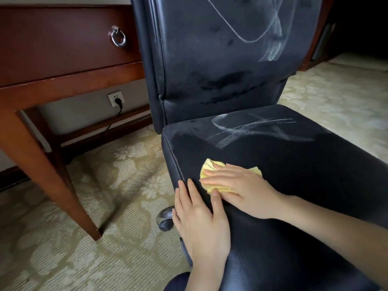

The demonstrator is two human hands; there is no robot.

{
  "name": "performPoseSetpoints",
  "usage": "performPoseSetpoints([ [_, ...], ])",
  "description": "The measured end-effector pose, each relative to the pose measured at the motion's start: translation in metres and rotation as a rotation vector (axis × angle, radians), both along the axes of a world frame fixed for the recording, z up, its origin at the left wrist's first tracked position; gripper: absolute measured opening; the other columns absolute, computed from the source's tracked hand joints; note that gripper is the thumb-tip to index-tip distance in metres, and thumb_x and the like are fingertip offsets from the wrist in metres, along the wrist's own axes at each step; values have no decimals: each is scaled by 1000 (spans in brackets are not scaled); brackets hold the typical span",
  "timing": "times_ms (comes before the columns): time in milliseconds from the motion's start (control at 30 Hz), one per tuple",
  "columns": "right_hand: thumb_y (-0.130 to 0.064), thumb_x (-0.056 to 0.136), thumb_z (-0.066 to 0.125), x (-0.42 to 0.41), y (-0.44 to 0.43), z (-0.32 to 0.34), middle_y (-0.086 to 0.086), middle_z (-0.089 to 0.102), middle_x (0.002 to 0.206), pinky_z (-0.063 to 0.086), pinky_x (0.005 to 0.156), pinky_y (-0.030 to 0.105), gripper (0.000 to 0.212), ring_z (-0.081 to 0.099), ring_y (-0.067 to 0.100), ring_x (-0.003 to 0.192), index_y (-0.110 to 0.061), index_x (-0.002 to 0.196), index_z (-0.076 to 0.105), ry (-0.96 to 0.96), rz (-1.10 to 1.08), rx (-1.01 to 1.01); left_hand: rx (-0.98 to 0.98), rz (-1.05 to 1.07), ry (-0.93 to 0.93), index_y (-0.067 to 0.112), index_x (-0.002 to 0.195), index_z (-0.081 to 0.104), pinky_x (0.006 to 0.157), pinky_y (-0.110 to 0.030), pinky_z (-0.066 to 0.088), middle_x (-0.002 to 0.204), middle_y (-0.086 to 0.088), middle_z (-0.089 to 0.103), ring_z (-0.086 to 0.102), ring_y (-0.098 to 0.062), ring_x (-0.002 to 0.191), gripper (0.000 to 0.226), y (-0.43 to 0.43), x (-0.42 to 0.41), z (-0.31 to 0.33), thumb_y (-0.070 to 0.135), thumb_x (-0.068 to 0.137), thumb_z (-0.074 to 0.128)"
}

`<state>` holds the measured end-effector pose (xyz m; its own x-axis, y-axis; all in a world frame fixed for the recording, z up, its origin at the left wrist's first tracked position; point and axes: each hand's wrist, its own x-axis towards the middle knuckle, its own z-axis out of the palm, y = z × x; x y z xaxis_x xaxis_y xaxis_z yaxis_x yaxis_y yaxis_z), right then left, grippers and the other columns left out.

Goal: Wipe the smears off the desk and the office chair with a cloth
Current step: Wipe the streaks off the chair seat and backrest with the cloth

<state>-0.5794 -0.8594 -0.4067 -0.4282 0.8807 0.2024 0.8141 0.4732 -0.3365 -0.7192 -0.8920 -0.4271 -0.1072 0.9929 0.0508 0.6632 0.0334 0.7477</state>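
A: Start big. What does the office chair (241, 91) show?

B: Its seat (304, 175) fills the middle of the view, black and dusty. Behind the seat rises the backrest (199, 49), with the backrest smears (270, 38) looping white high up on it. The seat smears (247, 131) cross the seat's rear half.

A: And the worktop?

B: The worktop (52, 49) stands to the left of the seat and behind it, in dark red wood. Its top surface is out of view, so I cannot tell whether it is clean.

A: The hands?

B: The right hand (243, 190) lies on the seat's front left part with its grip apart: the fingers are straight and pressing down, clamped on nothing. The left hand (201, 225) rests at the seat's left edge, its grip also apart, fingers straight beside the seam. I judge that it braces the chair.

A: Where is the cloth?

B: The yellow cloth (206, 168) is bunched flat on the seat under the right fingers, well short of the seat smears.

A: So which step is this?

B: Wiping the seat, I judge, with 2 marked patches to go. The next move calls for sliding the cloth toward the seat's rear, pressing firmly across the chalky lines. The left hand should steady the chair, since a caster (165, 219) below the seat could let it roll.
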Motion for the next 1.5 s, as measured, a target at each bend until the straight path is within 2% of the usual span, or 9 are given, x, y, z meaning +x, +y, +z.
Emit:
performPoseSetpoints([
  [233,-20,95,50,36,-24,12,-23,32,145,7,117,19,45,16,-6,140,-33,137,42,-37,147,-136,-78,-77,20,28,151,12,117,-43,7,155,2,11,5,-15,142,66,8,-5,3,52,94,36],
  [400,-12,97,49,42,-3,13,-29,30,141,5,117,19,44,16,-13,137,-34,135,45,-13,92,-202,67,-69,258,24,142,30,115,-48,5,134,-3,29,25,-23,129,57,40,-15,6,53,93,34],
  [533,-11,98,46,50,21,8,-32,32,140,3,115,14,41,19,-14,135,-32,133,51,2,5,-183,72,-178,103,26,148,21,118,-42,-6,158,-3,5,-3,-18,145,63,57,-15,-1,53,93,34],
  [633,-15,99,39,55,46,7,-22,48,135,1,109,6,33,32,-5,131,-24,124,58,3,-44,-157,105,-237,87,30,151,13,117,-37,-12,160,7,-8,-19,-8,144,73,56,-17,-9,61,86,22],
  [700,-19,99,37,56,66,5,-26,52,123,9,113,18,28,39,-3,125,-25,118,57,-1,-106,-138,102,-243,59,32,151,12,118,-35,-11,160,9,-8,-19,-5,143,74,57,-19,-12,62,84,20],
  [800,-27,99,40,52,95,0,-24,53,127,27,110,34,30,44,4,123,-32,123,57,43,-243,-95,114,-235,33,32,151,13,118,-32,-9,159,12,-7,-17,-3,143,70,59,-19,-15,59,87,24],
  [1033,-25,100,41,18,147,-2,-6,42,147,6,118,33,40,25,18,142,-33,139,44,26,-372,-106,155,-196,1,23,152,8,117,-27,-5,159,14,-2,-13,5,141,73,59,-18,-19,61,90,16],
  [1233,-26,97,47,-3,126,-1,-4,48,142,36,103,42,43,38,24,133,-36,138,45,14,-272,-61,145,-201,-76,22,152,13,119,-32,2,158,14,4,-7,9,138,58,60,-17,-19,44,99,25],
  [1500,-25,93,53,14,30,0,-17,51,137,40,98,39,43,44,9,126,-36,134,50,15,-61,-78,126,-230,-69,20,151,20,120,-36,3,159,10,6,-2,-3,145,58,60,-21,-13,40,98,29],
])
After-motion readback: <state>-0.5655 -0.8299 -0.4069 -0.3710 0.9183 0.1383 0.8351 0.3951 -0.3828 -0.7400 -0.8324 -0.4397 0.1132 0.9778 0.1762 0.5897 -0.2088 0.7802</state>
